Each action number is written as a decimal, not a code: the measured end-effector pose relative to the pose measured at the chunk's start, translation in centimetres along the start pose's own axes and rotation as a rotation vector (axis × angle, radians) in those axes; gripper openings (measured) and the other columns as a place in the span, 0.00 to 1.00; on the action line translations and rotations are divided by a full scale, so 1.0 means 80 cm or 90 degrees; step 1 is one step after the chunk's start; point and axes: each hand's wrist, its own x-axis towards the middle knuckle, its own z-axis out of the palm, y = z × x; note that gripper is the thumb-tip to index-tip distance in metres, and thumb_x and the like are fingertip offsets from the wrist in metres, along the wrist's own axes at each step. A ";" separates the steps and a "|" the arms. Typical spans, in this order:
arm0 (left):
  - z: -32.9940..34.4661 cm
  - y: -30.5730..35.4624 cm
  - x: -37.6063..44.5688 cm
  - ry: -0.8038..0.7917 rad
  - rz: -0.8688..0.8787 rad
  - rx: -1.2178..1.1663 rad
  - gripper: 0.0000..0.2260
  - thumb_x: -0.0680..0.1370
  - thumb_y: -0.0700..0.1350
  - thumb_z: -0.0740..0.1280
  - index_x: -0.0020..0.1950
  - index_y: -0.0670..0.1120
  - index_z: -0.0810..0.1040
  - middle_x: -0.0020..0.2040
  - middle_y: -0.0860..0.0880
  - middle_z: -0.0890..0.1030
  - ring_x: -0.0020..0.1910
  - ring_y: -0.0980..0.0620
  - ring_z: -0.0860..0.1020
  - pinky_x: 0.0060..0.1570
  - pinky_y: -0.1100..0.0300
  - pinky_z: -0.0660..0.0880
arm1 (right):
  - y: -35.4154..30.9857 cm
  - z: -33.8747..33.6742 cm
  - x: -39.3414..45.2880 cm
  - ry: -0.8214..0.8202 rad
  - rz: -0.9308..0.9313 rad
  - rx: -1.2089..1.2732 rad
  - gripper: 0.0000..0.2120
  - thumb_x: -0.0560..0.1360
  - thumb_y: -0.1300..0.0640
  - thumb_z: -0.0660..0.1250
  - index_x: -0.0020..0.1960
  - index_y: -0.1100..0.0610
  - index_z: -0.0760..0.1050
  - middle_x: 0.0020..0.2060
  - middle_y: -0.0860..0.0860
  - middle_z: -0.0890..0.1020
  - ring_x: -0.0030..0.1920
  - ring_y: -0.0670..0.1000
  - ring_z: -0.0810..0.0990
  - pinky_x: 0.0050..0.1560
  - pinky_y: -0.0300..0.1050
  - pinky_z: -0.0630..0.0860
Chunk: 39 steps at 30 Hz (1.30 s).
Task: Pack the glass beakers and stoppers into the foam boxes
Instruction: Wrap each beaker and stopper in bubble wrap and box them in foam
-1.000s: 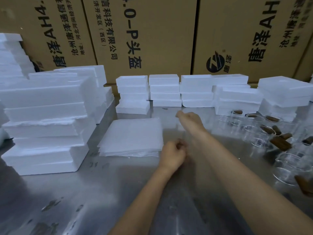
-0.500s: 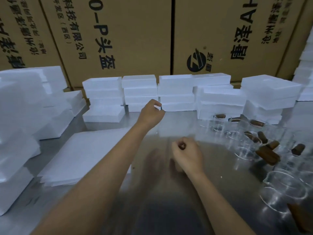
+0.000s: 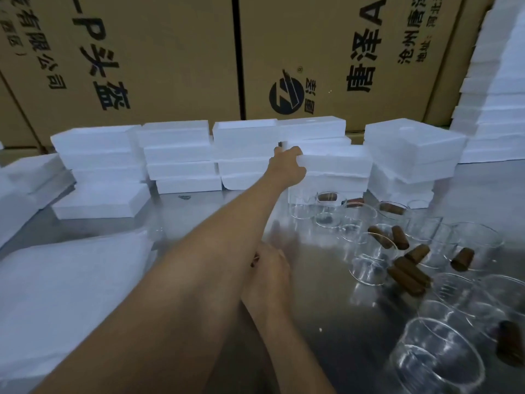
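My left hand [image 3: 287, 165] reaches across to the back of the table, its fingers closed on the left end of a white foam box [image 3: 336, 161] that tops a short stack. My right hand [image 3: 270, 270] rests as a fist on the metal table, partly hidden behind my left forearm; I cannot see anything in it. Several clear glass beakers [image 3: 372, 268] stand on the right side of the table, one large one [image 3: 436, 362] near the front. Brown stoppers [image 3: 406, 275] lie among and inside them.
More stacks of foam boxes [image 3: 179, 155] line the back, with a taller pile at far right [image 3: 500, 115]. A stack of thin white sheets [image 3: 71, 282] lies front left. Printed cardboard cartons [image 3: 176, 58] form a wall behind. The steel tabletop [image 3: 321, 280] is reflective.
The view has swung right. My left hand moved right and forward from the middle stacks and closed on the foam box. My right hand stayed fisted on the table.
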 end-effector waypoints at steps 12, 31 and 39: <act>-0.056 -0.033 -0.126 0.232 0.040 -0.067 0.10 0.78 0.46 0.66 0.57 0.44 0.73 0.55 0.49 0.72 0.47 0.51 0.72 0.41 0.62 0.66 | -0.007 -0.012 0.009 0.065 0.093 0.124 0.08 0.75 0.58 0.62 0.41 0.57 0.78 0.37 0.48 0.81 0.42 0.51 0.77 0.39 0.43 0.68; -0.083 -0.102 -0.347 0.220 -0.155 -0.047 0.07 0.75 0.39 0.66 0.52 0.44 0.76 0.53 0.53 0.70 0.55 0.49 0.75 0.53 0.62 0.67 | 0.014 -0.075 0.010 0.292 0.235 0.502 0.10 0.78 0.59 0.60 0.49 0.60 0.79 0.43 0.53 0.81 0.46 0.52 0.79 0.42 0.42 0.74; -0.084 -0.101 -0.346 0.251 -0.186 -0.165 0.03 0.78 0.48 0.62 0.48 0.51 0.76 0.56 0.53 0.73 0.54 0.54 0.72 0.54 0.61 0.64 | 0.021 -0.066 0.023 0.283 0.188 0.366 0.08 0.78 0.54 0.62 0.56 0.53 0.74 0.45 0.51 0.81 0.41 0.50 0.78 0.44 0.49 0.75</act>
